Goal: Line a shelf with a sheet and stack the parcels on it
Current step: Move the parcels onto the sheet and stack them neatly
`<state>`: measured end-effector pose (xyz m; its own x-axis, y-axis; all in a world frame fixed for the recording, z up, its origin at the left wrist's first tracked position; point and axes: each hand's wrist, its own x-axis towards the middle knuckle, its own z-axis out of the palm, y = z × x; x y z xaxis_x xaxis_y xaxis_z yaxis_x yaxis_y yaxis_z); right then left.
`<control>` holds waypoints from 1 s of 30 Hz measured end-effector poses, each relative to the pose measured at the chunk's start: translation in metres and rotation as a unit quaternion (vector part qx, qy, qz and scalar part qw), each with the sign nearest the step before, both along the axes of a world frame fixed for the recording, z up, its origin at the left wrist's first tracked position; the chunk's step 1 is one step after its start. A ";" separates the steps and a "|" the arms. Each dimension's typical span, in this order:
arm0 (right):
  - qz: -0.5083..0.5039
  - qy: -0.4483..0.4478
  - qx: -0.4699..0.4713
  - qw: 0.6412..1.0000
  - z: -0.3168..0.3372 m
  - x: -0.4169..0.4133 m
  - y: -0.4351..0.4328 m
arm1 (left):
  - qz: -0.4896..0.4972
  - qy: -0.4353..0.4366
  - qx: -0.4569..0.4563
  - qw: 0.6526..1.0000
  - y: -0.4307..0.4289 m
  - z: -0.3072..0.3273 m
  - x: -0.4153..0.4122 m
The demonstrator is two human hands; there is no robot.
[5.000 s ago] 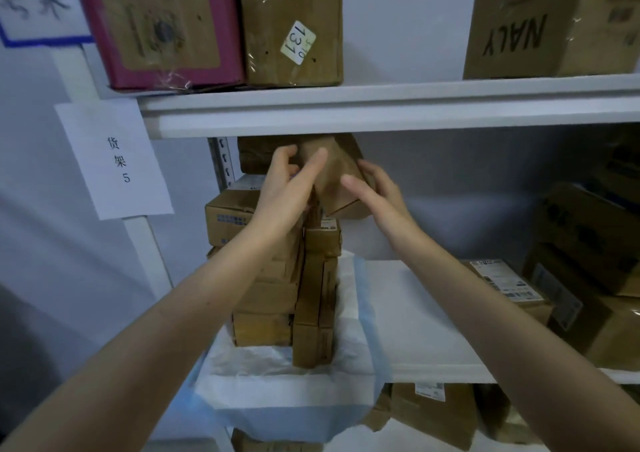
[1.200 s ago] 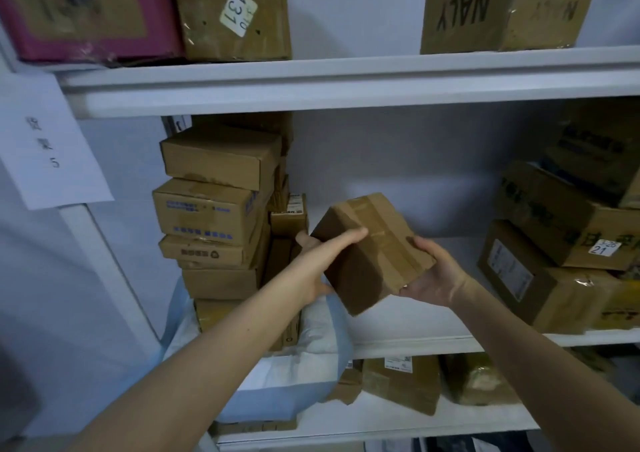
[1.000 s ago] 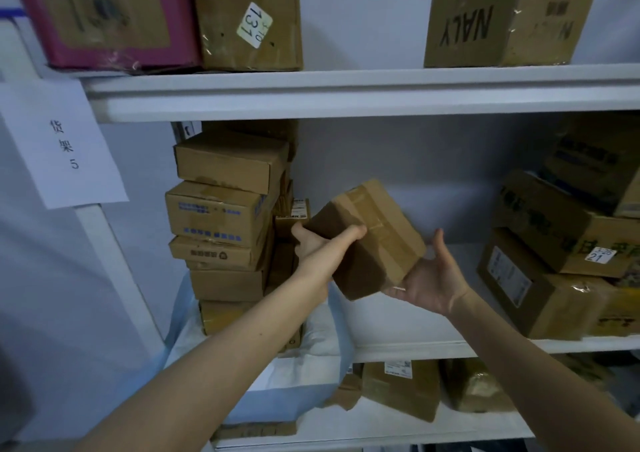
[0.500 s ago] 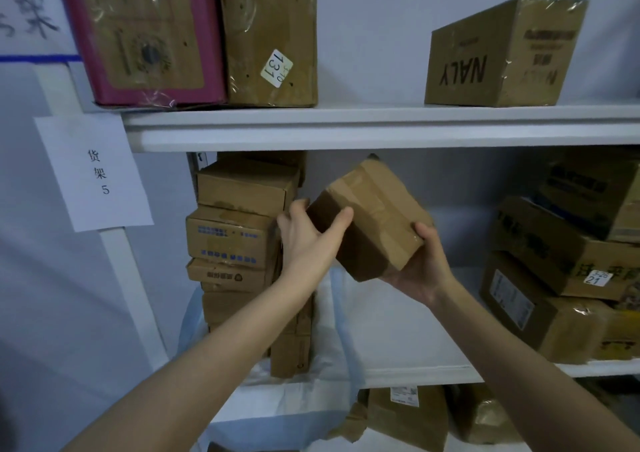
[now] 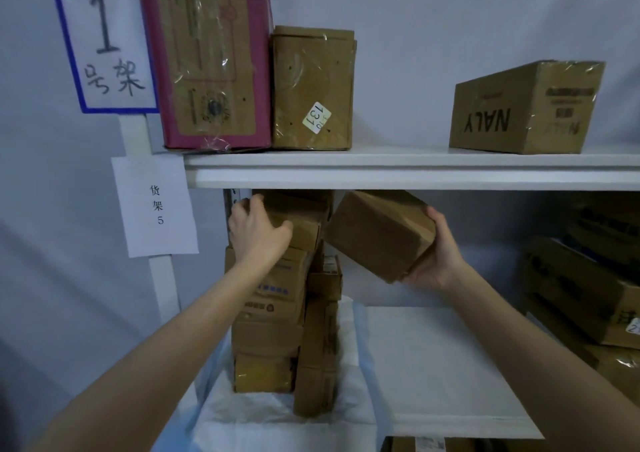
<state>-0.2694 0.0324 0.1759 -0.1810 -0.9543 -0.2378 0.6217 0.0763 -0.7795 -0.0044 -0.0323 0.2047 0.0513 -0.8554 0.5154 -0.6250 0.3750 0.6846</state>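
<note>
Left hand (image 5: 258,233) leaves parcel (image 5: 379,231); right hand (image 5: 437,255) carries it alone.
Left fingers now curl over the top box (image 5: 308,228), frame centre-left; right fingers wrap the tilted parcel.

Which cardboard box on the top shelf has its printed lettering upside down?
The long brown cardboard box at the right end: its black NALY lettering is inverted. The pink-bordered box and sticker-marked brown box stand at left.

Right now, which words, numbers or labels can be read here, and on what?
"1 号架": blue-bordered sign, top left.
"货架 5": white paper on the shelf post.
"131": sticker on a brown box, top shelf.
"NALY", upside down: carton, top shelf.
Prints on the stacked parcels and right-hand cartons: too blurred to read.
</note>
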 end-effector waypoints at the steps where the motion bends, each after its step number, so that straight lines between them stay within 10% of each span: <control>1: -0.009 -0.003 0.007 1.000 0.004 -0.001 -0.004 | -0.002 -0.029 -0.001 1.000 -0.004 0.001 0.001; 10: -0.018 0.044 0.023 0.999 0.043 0.001 -0.030 | 0.024 -0.223 -0.006 0.975 -0.026 -0.001 0.014; 30: 0.019 0.042 0.033 0.998 -0.017 -0.024 -0.041 | 0.051 -0.151 -0.013 0.987 -0.026 -0.005 0.007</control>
<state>-0.2932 -0.0087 0.1588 -0.1665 -0.9435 -0.2866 0.5508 0.1521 -0.8207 0.0023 -0.0583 0.1993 -0.0218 -0.8401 0.5421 -0.8344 0.3140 0.4530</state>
